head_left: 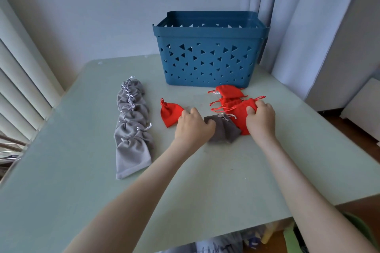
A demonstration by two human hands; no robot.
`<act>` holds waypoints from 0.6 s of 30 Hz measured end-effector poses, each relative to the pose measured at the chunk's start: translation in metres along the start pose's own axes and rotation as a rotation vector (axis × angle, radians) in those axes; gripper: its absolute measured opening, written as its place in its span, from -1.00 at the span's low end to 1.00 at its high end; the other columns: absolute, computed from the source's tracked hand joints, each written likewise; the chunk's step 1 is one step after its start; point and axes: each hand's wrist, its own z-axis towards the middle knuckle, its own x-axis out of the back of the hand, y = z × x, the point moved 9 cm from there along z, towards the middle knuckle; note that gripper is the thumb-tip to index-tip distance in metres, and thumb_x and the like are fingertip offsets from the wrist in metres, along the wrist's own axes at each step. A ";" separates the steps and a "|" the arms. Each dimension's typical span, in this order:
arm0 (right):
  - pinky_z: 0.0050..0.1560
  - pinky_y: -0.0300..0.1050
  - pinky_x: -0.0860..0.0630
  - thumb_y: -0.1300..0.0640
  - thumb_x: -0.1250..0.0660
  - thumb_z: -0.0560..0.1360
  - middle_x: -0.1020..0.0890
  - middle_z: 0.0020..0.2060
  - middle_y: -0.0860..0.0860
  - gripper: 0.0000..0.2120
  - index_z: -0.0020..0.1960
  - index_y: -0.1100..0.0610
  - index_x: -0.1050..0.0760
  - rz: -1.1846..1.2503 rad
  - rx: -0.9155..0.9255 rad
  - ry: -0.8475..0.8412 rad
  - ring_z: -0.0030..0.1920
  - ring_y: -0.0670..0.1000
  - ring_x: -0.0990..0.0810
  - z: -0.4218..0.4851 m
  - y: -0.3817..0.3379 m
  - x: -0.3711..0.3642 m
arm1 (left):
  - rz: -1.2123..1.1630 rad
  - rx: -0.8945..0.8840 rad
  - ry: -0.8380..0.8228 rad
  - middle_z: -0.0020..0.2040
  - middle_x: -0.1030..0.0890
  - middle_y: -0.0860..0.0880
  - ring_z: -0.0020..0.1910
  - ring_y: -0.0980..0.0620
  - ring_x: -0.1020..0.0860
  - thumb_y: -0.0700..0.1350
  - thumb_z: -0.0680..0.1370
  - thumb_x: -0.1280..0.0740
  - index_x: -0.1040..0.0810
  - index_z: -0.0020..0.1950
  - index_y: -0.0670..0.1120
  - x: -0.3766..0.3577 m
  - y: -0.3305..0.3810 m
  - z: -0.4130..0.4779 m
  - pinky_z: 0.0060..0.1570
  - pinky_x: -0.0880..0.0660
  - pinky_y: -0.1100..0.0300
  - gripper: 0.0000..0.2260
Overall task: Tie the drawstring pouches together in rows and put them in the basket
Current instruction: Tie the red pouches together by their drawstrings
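Head: left hand point(193, 125), right hand point(261, 119) grip red pouches point(170, 113) (basket point(207, 61) far edge).

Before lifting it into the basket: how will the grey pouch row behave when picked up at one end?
The grey pouch row will probably hang floppy; its cloth is soft and wrinkled. It seems light, since the pouches lie flat. Unlikely to roll.
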 end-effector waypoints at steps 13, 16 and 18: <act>-0.02 -0.09 -0.57 0.32 -0.28 0.53 -0.66 -0.08 0.07 -0.78 0.16 0.16 -0.42 1.102 -0.091 -0.515 -0.07 0.00 -0.64 -0.065 -0.100 -0.047 | -0.826 -0.013 -0.222 -0.01 -0.60 0.10 0.03 0.15 -0.57 0.14 0.63 -0.06 -0.53 -0.03 0.07 0.025 -0.029 -0.017 0.12 -0.50 0.25 -0.71; -0.16 -0.15 -0.55 0.32 -0.28 0.54 -0.65 -0.05 0.11 -0.71 0.23 0.15 -0.37 1.097 -0.131 -0.657 -0.09 0.02 -0.64 -0.086 -0.119 -0.073 | -1.063 0.014 -0.119 -0.03 -0.62 0.02 -0.05 0.16 -0.58 0.03 0.65 -0.08 -0.54 0.00 -0.01 0.042 -0.049 -0.017 -0.01 -0.52 0.33 -0.73; -0.16 -0.17 -0.52 0.32 -0.28 0.54 -0.63 0.01 0.11 -0.70 0.23 0.12 -0.36 1.069 -0.158 -0.681 -0.06 0.01 -0.62 -0.094 -0.124 -0.086 | -1.178 0.050 -0.070 -0.03 -0.65 0.01 -0.03 0.14 -0.59 0.02 0.66 -0.09 -0.56 0.07 -0.05 0.051 -0.067 -0.017 0.02 -0.54 0.23 -0.72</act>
